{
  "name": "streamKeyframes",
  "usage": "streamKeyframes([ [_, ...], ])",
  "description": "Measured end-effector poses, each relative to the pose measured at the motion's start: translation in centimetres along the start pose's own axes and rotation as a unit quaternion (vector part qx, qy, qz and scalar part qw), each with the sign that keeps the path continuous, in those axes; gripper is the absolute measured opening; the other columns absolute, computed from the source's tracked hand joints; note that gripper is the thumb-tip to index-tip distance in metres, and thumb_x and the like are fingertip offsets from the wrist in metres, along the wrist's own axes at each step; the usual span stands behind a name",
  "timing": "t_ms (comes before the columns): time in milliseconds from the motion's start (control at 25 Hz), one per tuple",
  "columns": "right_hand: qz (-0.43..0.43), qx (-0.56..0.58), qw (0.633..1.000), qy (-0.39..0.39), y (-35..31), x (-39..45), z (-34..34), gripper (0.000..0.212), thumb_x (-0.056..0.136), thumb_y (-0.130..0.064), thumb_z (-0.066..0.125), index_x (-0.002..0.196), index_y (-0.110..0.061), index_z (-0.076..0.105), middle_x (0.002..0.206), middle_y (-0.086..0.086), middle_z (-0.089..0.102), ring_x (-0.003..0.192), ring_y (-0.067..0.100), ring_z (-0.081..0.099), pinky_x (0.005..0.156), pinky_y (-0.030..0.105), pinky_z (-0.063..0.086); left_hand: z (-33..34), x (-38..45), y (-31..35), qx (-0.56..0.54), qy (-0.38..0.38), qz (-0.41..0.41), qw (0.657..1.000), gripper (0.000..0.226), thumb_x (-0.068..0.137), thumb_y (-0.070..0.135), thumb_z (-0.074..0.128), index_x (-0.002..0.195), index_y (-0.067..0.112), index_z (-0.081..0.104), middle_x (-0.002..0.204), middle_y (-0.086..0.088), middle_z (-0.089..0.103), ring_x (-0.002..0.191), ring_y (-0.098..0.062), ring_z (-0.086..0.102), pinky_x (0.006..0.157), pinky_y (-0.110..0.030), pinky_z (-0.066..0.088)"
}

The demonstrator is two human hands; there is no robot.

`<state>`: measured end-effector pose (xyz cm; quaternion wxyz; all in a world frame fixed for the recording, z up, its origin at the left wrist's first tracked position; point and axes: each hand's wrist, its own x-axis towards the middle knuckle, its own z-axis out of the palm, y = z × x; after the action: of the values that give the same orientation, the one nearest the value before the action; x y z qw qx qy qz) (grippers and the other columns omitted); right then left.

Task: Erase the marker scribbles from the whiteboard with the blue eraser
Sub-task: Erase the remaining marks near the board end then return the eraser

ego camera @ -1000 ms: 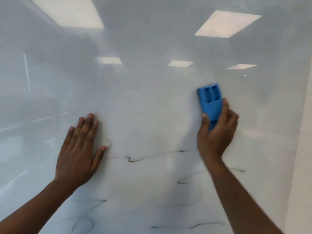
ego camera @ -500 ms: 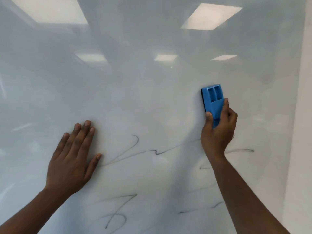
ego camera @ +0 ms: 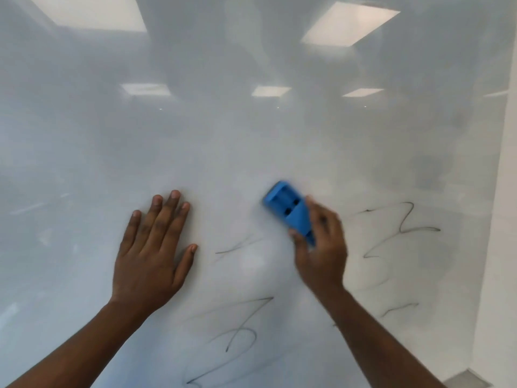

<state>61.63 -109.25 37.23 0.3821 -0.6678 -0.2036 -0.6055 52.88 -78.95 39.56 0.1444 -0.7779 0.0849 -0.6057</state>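
Observation:
A glossy whiteboard [ego camera: 251, 141] fills the view. My right hand [ego camera: 321, 247] grips the blue eraser [ego camera: 291, 211], which lies tilted to the upper left against the board. My left hand [ego camera: 152, 247] presses flat on the board with straight fingers, left of the eraser. Black marker scribbles remain: a short stroke [ego camera: 237, 246] between my hands, a zigzag [ego camera: 402, 228] right of the eraser, a looping scrawl [ego camera: 237, 331] below, and a small mark [ego camera: 400, 308] at the lower right.
The board's right edge meets a white wall [ego camera: 500, 219]. Ceiling lights [ego camera: 347, 23] reflect in the upper board. A grey ledge corner [ego camera: 467, 380] shows at the bottom right.
My right hand has swept the eraser down and to the left, tilting it, and part of the long stroke between my hands is gone. The view has shifted, bringing more scribbles into sight.

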Motion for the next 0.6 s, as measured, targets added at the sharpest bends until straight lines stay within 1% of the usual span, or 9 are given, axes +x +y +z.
streamKeyframes([
  [80,0.138,0.002,0.988,0.063,-0.2,2.0,0.1,0.066,0.096,-0.026,0.071,0.156,-0.018,0.045,0.134,0.008,0.056,0.121,0.025,0.058,0.094,0.046,0.057,-0.7,-1.9,-2.3,0.002,-0.003,-0.028,1.000,0.075,0.107,0.046,0.042,0.170,0.010,0.024,0.180,-0.007,0.019,0.167,-0.027,0.018,0.135,-0.047,0.013],
  [160,0.189,0.016,0.975,0.112,-3.1,0.7,2.4,0.066,0.095,-0.027,0.071,0.156,-0.017,0.046,0.133,0.009,0.056,0.121,0.026,0.058,0.097,0.045,0.055,-1.0,-3.8,-4.0,0.008,-0.007,-0.041,0.999,0.077,0.106,0.047,0.042,0.170,0.007,0.023,0.180,-0.008,0.019,0.167,-0.027,0.017,0.136,-0.046,0.014],
  [240,0.135,0.041,0.985,0.105,-7.4,-4.1,5.7,0.064,0.096,-0.028,0.071,0.154,-0.015,0.048,0.133,0.009,0.057,0.121,0.027,0.059,0.100,0.040,0.053,-1.2,-5.4,-5.0,0.015,-0.004,-0.040,0.999,0.076,0.107,0.045,0.042,0.169,0.005,0.024,0.179,-0.009,0.019,0.167,-0.027,0.018,0.136,-0.046,0.014],
  [320,0.052,0.070,0.996,0.032,-11.1,-9.2,7.3,0.065,0.097,-0.029,0.071,0.156,-0.018,0.046,0.137,0.006,0.057,0.125,0.023,0.058,0.101,0.038,0.053,-1.0,-6.1,-5.5,0.021,-0.001,-0.037,0.999,0.075,0.107,0.043,0.042,0.169,0.005,0.023,0.180,-0.009,0.018,0.167,-0.027,0.018,0.136,-0.045,0.014],
  [400,-0.058,0.070,0.995,-0.042,-10.3,-10.6,6.5,0.065,0.095,-0.028,0.074,0.154,-0.020,0.048,0.138,0.006,0.060,0.124,0.024,0.061,0.099,0.041,0.054,-1.1,-6.2,-5.5,0.012,-0.003,-0.030,0.999,0.075,0.107,0.041,0.042,0.170,0.006,0.022,0.180,-0.009,0.017,0.167,-0.027,0.017,0.136,-0.045,0.013],
  [440,-0.110,0.055,0.991,-0.058,-8.8,-9.5,5.6,0.065,0.094,-0.028,0.076,0.153,-0.019,0.050,0.137,0.007,0.062,0.122,0.025,0.062,0.098,0.042,0.055,-1.0,-6.0,-5.5,0.009,-0.003,-0.026,1.000,0.075,0.107,0.040,0.042,0.170,0.006,0.021,0.180,-0.009,0.017,0.167,-0.028,0.017,0.136,-0.045,0.013],
  [480,-0.126,0.042,0.989,-0.061,-7.6,-8.5,4.8,0.064,0.093,-0.028,0.077,0.151,-0.017,0.052,0.136,0.008,0.064,0.120,0.027,0.063,0.097,0.043,0.055,-1.3,-6.3,-5.7,0.012,-0.007,-0.029,0.999,0.074,0.107,0.040,0.041,0.170,0.006,0.021,0.180,-0.010,0.017,0.167,-0.028,0.017,0.136,-0.045,0.013],
  [520,-0.096,0.030,0.994,-0.042,-6.2,-6.8,4.0,0.064,0.093,-0.029,0.077,0.150,-0.016,0.053,0.135,0.009,0.064,0.119,0.027,0.062,0.098,0.042,0.055,-1.3,-6.4,-5.8,0.011,-0.008,-0.027,1.000,0.074,0.108,0.040,0.041,0.170,0.006,0.020,0.180,-0.010,0.017,0.167,-0.028,0.017,0.136,-0.046,0.013],
  [600,0.051,0.016,0.998,0.030,-4.4,-3.4,3.0,0.065,0.096,-0.032,0.072,0.154,-0.015,0.048,0.132,0.009,0.059,0.119,0.024,0.058,0.097,0.040,0.056,-1.2,-6.6,-5.7,0.007,-0.012,-0.025,1.000,0.073,0.108,0.040,0.040,0.170,0.006,0.020,0.180,-0.010,0.016,0.167,-0.028,0.016,0.136,-0.046,0.013],
])
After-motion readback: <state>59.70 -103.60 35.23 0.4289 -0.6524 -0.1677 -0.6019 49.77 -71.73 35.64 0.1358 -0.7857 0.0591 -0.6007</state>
